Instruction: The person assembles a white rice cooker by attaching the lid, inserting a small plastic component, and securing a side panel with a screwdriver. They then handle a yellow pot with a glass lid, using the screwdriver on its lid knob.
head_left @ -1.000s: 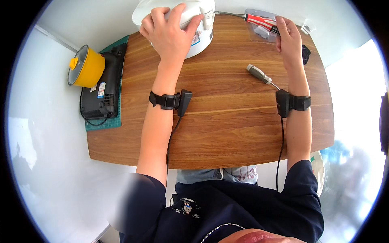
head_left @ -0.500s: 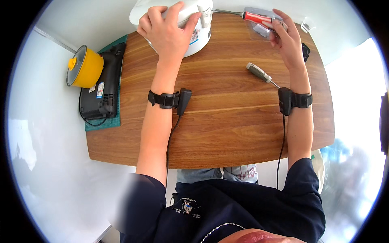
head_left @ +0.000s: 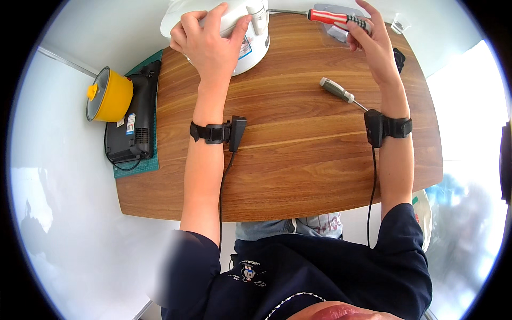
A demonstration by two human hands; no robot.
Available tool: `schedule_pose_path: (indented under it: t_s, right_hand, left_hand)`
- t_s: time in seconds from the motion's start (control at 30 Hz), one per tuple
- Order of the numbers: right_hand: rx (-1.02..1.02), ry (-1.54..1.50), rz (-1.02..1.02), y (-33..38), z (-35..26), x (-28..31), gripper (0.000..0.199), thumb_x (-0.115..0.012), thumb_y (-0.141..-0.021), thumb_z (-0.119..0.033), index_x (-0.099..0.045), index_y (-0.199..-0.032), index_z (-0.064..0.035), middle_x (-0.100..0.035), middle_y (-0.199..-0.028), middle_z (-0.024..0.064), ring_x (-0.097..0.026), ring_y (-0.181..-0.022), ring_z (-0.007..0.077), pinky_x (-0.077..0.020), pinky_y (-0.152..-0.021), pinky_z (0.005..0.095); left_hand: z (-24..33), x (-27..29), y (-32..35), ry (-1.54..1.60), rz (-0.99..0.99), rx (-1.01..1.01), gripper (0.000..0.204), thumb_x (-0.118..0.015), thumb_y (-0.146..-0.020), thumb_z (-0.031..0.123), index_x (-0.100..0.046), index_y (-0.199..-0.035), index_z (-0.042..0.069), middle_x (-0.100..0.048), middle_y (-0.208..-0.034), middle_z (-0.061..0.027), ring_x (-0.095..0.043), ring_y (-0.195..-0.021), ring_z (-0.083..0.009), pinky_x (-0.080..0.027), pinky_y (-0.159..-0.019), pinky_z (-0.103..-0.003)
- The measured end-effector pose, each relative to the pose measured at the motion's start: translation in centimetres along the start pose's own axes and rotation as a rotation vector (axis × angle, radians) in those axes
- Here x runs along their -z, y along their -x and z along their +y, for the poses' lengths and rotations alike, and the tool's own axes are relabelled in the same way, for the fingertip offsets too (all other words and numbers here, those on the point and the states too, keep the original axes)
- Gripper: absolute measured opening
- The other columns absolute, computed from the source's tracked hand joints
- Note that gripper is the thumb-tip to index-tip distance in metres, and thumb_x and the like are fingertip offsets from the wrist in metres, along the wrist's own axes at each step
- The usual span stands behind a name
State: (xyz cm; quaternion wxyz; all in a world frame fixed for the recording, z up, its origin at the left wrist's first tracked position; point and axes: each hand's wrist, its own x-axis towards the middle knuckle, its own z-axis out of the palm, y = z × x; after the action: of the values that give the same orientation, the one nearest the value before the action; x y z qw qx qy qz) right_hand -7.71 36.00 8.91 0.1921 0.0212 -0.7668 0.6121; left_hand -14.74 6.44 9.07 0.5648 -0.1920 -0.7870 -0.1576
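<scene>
A white rounded appliance (head_left: 253, 57) stands at the table's far edge, cut off by the top of the picture. My left hand (head_left: 210, 47) lies over its upper side, fingers bent across the top and thumb near a side latch or handle piece. Level with that piece, a screwdriver (head_left: 324, 16) with a red, white and black handle points left, its tip meeting the appliance's side; the exact contact point is too small to tell. My right hand (head_left: 377, 45) grips the handle's rear end between thumb and fingers, with the index finger raised away.
A second screwdriver (head_left: 337, 89), grey-handled, lies near my right wrist. Behind the red handle sits a clear plastic tray (head_left: 333, 40); a small clear cup (head_left: 400, 24) stands farther right. Leftward, a yellow pot (head_left: 114, 96) rests on a black device (head_left: 130, 141) over a green mat (head_left: 146, 166).
The appliance, my left hand and the red-handled screwdriver have shifted slightly left. My right index finger has lifted, and more of the handle's black rear end shows.
</scene>
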Motion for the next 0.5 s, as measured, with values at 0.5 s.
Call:
schedule_pose_path:
  t_s: [0.5]
  right_hand:
    - [0.098,-0.124,0.086,-0.7,1.2,-1.1,0.048,-0.063,-0.105,-0.029,-0.048,-0.145,-0.0061,-0.068,-0.087,0.0020,-0.061,-0.064,0.0063,-0.0467,-0.054,0.0196]
  left_hand:
    - [0.0,-0.1,0.0,0.020,-0.002,-0.014,0.041,-0.089,-0.072,0.030,-0.073,-0.107,0.015,-0.052,-0.108,-0.0084,-0.046,-0.108,-0.0327,-0.033,-0.094,-0.048]
